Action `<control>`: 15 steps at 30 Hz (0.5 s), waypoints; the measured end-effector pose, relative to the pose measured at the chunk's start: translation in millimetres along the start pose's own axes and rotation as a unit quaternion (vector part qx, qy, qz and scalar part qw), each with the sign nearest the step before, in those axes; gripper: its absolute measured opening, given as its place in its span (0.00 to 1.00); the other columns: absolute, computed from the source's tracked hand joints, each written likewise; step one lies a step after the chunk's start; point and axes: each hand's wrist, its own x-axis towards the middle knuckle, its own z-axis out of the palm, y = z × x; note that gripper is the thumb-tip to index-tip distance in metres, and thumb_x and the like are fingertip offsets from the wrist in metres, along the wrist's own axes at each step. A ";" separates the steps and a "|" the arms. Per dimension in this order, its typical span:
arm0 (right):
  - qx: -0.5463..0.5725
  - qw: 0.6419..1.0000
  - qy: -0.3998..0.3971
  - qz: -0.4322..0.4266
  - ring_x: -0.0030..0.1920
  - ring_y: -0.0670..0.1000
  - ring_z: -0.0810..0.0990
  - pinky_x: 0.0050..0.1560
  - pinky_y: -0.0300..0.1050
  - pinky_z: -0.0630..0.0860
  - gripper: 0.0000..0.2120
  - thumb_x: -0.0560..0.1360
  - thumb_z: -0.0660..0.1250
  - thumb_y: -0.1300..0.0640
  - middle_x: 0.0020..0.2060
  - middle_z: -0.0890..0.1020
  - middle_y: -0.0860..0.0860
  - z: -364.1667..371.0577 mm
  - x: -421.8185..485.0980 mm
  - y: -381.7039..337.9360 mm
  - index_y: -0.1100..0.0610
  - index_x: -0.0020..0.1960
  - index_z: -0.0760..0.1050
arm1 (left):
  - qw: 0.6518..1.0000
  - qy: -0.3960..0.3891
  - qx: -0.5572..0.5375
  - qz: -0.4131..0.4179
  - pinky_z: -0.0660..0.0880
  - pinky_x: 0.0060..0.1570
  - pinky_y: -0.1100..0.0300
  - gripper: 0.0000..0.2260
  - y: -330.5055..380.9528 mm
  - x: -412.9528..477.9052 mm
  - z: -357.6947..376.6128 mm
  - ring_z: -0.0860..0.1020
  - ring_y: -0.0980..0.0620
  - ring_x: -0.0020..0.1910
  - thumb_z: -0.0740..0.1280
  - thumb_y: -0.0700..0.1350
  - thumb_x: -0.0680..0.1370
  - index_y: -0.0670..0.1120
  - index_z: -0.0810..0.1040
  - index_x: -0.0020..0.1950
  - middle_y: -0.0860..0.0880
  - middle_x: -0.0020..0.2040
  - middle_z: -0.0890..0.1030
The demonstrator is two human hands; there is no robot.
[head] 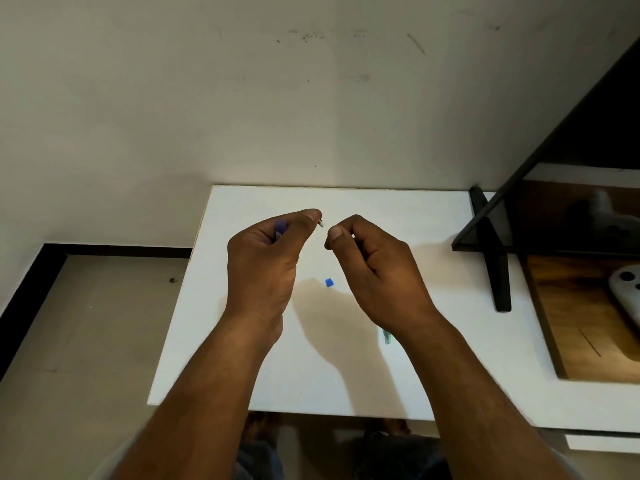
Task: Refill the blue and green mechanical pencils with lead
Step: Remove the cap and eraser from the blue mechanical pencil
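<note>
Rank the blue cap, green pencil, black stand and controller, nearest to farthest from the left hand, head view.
1. Blue cap, on the table right of the left hand.
2. Green pencil, beside the right hand's wrist.
3. Black stand, on the table's right side.
4. Controller, at the frame's right edge.

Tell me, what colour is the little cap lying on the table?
The little cap is blue. The head view shows it best.
</note>
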 end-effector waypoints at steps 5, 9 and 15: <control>0.027 1.000 -0.012 0.007 0.30 0.50 0.71 0.33 0.48 0.71 0.13 0.85 0.59 0.37 0.30 0.75 0.52 -1.2 1.6 1.6 0.42 0.50 0.76 | 1.000 -0.001 0.022 -0.019 0.69 0.35 0.68 0.06 -2.1 2.6 -0.4 0.68 0.50 0.31 0.76 0.52 0.78 0.51 0.91 0.48 0.49 0.36 0.75; 0.031 0.999 -0.021 0.008 0.31 0.45 0.76 0.31 0.31 0.71 0.12 0.86 0.60 0.38 0.36 0.80 0.52 -3.8 2.3 7.1 0.42 0.50 0.76 | 0.998 0.000 0.038 -0.049 0.66 0.29 0.66 0.07 -6.6 6.8 -2.4 0.61 0.37 0.42 0.75 0.52 0.78 0.51 0.91 0.50 0.44 0.40 0.66; -0.028 0.997 -0.033 0.058 0.41 0.44 0.82 0.37 0.37 0.76 0.08 0.87 0.57 0.42 0.44 0.84 0.41 -7.2 5.7 25.2 0.37 0.58 0.75 | 0.986 -0.021 0.143 -0.084 0.73 0.44 0.61 0.08 -25.6 10.6 -6.6 0.77 0.63 0.29 0.77 0.52 0.78 0.48 0.90 0.45 0.55 0.32 0.84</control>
